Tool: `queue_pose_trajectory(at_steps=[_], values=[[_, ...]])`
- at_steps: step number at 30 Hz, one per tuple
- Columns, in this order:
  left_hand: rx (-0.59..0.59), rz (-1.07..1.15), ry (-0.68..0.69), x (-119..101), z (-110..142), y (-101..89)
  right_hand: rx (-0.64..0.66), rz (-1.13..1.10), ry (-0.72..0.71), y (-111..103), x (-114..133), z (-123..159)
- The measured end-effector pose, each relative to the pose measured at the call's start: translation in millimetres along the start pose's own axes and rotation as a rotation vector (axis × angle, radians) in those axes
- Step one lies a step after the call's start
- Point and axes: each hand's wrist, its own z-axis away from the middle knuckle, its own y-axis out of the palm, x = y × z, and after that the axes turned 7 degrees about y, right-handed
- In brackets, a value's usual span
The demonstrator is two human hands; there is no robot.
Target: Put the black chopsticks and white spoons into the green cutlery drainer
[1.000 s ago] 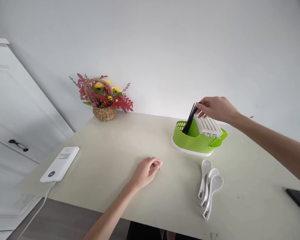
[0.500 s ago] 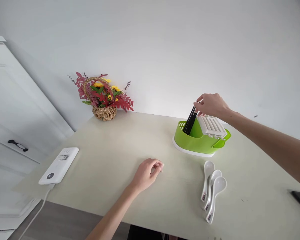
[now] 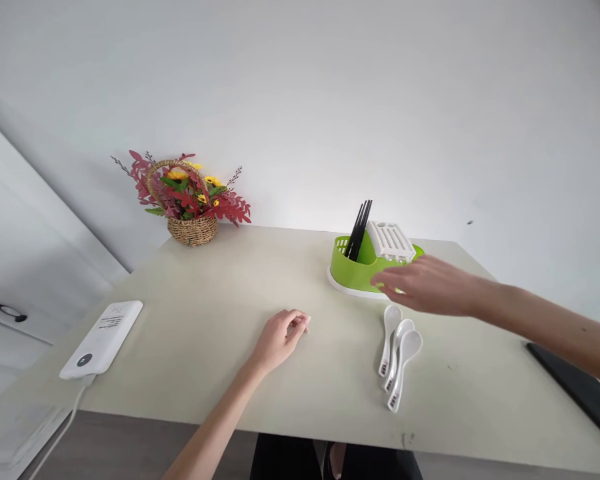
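Note:
Black chopsticks [image 3: 360, 230] lean in the left compartment of a green utensil holder [image 3: 353, 270], which has a white slotted top [image 3: 391, 240] and a white base. My right hand [image 3: 420, 285] hovers in front of the holder, a little above the spoons, slightly blurred. Its thumb and fingers are apart with nothing in them, and it hides the holder's lower right side. Below it, white soup spoons [image 3: 405, 360] lie side by side on the table, bowls toward the holder. My left hand [image 3: 279, 339] rests on the table left of the spoons, fingers curled in toward the thumb and holding nothing visible.
A wicker basket [image 3: 193, 231] of red and yellow artificial flowers stands at the back left. Near the left edge lies a white power bank [image 3: 103, 340] with a cable [image 3: 70, 420]. A flat black object [image 3: 580, 393] lies at the right, under my forearm.
My right hand has let go of the chopsticks, leaving them in the holder, and has come down toward the spoons. The view has shifted right; my left hand stays on the table.

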Motion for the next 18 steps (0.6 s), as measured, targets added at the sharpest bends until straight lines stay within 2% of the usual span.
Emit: queue_pose_trajectory(at_steps=[2,6,8,10,12,15,18], values=[[-0.001,-0.006,0.001,0,-1,0.1,0.126,0.045,-0.027,18,-11,20],[-0.004,-0.024,-0.005,1,-1,-0.4,0.265,0.028,0.147,48,-42,54],[-0.002,-0.031,-0.006,1,-1,-0.9,0.343,-0.099,0.263,60,-56,67],[0.001,-0.036,-0.007,1,-2,-1.4,0.425,-0.308,0.438,72,-65,78],[-0.001,-0.038,-0.01,1,-2,-1.9,0.501,-0.448,0.552,83,-68,86],[-0.011,-0.035,-0.027,-1,-3,-2.7,0.589,-0.619,0.619,96,-62,94],[-0.011,-0.033,-0.043,-4,-4,-3.7,0.57,-0.808,0.679,105,-55,98]])
